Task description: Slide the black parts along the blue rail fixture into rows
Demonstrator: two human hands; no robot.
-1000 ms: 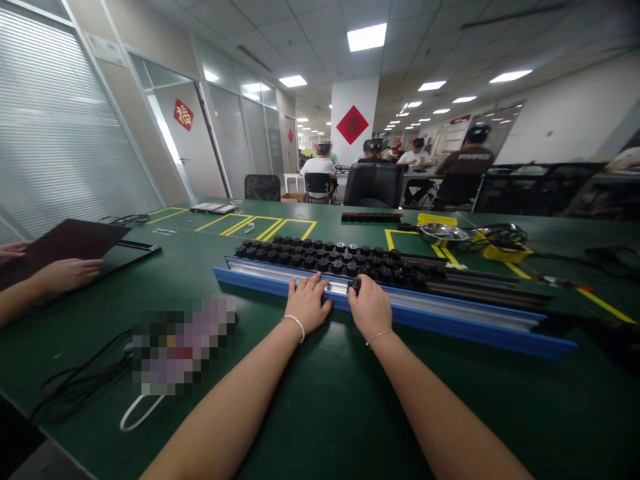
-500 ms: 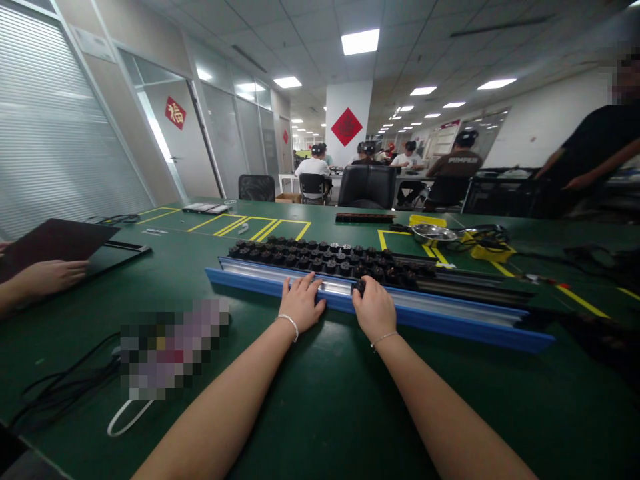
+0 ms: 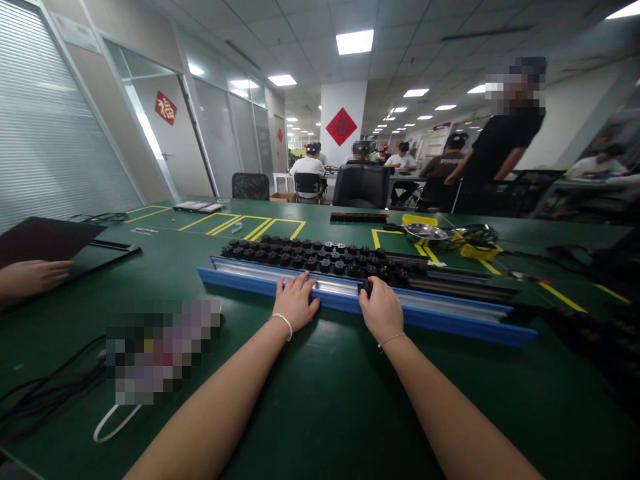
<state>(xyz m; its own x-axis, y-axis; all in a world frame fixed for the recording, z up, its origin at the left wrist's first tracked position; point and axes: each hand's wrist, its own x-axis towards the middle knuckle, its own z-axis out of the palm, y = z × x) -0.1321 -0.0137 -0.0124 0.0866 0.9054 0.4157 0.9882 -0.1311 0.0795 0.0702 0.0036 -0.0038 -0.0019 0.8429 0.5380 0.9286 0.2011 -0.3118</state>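
A long blue rail (image 3: 450, 319) with a silvery inner channel lies across the green table. My left hand (image 3: 296, 301) rests on its near edge and channel, fingers apart, holding nothing. Farther right, my right hand (image 3: 383, 307) has its fingers closed round a small black part (image 3: 367, 287) at the channel. Just behind the rail are rows of round black parts (image 3: 300, 252) on dark strips. Their right ends carry fewer of these parts.
At the left, another person's hand (image 3: 37, 277) touches a dark panel (image 3: 47, 237). A blurred purple item (image 3: 170, 353) and cables lie nearer me. A metal bowl (image 3: 425, 232) and yellow trays stand back right. A person in black (image 3: 503, 147) stands beyond the table.
My right hand has slid a little to the right along the rail with the black part. My left hand stays on the rail. The standing person has come farther into view.
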